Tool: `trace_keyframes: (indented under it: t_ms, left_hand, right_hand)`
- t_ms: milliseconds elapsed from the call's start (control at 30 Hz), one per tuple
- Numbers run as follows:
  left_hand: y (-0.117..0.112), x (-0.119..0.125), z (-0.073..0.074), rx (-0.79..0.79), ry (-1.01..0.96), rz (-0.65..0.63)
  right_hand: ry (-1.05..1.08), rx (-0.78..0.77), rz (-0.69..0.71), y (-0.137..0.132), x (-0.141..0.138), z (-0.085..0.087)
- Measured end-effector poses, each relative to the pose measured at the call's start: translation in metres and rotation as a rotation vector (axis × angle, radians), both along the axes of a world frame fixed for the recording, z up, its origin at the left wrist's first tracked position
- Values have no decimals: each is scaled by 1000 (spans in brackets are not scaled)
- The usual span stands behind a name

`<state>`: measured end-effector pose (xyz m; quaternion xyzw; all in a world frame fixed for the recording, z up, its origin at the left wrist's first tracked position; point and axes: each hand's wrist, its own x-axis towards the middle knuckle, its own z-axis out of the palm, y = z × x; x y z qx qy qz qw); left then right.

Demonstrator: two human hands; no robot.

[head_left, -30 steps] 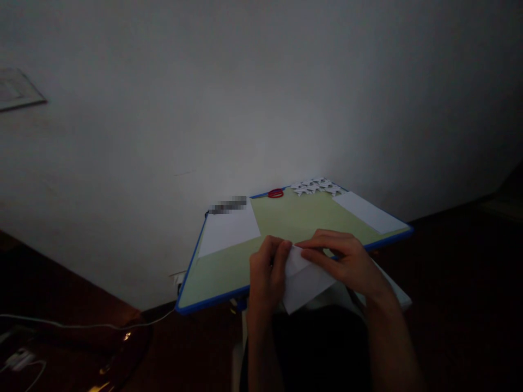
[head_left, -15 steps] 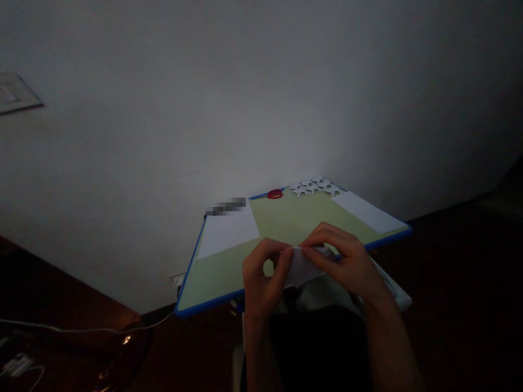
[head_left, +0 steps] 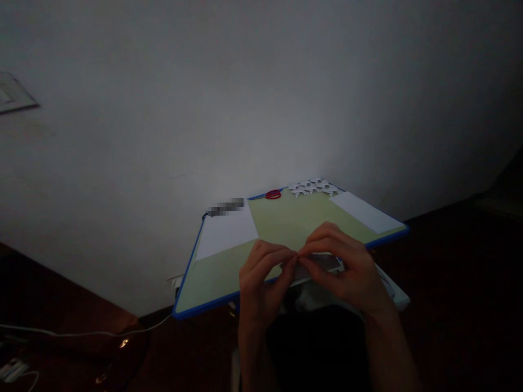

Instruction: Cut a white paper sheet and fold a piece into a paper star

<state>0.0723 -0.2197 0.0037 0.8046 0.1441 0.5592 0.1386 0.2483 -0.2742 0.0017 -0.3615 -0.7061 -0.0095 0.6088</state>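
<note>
Between my two hands, over the near edge of the table, is a piece of white paper [head_left: 324, 262], partly covered by my fingers. My left hand [head_left: 265, 272] pinches it with thumb and forefinger at its top edge. Right beside that, the thumb and fingers of my right hand [head_left: 341, 264] pinch the same paper, the tips of both hands meeting. How the paper is folded is too dark and too hidden to make out.
The light green table [head_left: 286, 215] has a blue rim and stands against a wall. On it lie a white sheet [head_left: 226, 231] at left, another white sheet [head_left: 365, 212] at right, red-handled scissors [head_left: 273, 194] and several small folded paper pieces [head_left: 312, 187] at the back. A white cable [head_left: 81, 334] runs at lower left.
My fingertips have come together at the paper's upper edge, and less of the paper shows between them. My left hand's fingers have closed in toward the right hand.
</note>
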Motion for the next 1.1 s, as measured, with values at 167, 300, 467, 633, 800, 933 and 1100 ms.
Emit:
trace_keyframes:
  t_ms: [167, 300, 467, 633, 800, 933, 1100]
  left_hand:
    - [-1, -1, 2, 43, 24, 20]
    - [-6, -4, 6, 38, 45, 35]
    - [-15, -4, 11, 18, 46, 74]
    - [-20, -5, 14, -8, 42, 77]
    - [-18, -13, 7, -72, -19, 27]
    - [-16, -20, 0, -142, -100, -6]
    - [-14, -18, 0, -132, -137, -40]
  right_hand:
    - [-23, 2, -51, -4, -4, 4]
    - [-33, -4, -72, -3, -5, 5]
    - [-52, 3, -54, -4, -4, 6]
    - [-49, 9, 3, -4, 4, 4]
    - [-21, 4, 64, -5, 12, 2]
    - [-17, -7, 86, -8, 15, 2]
    - [8, -10, 92, -8, 20, 1]
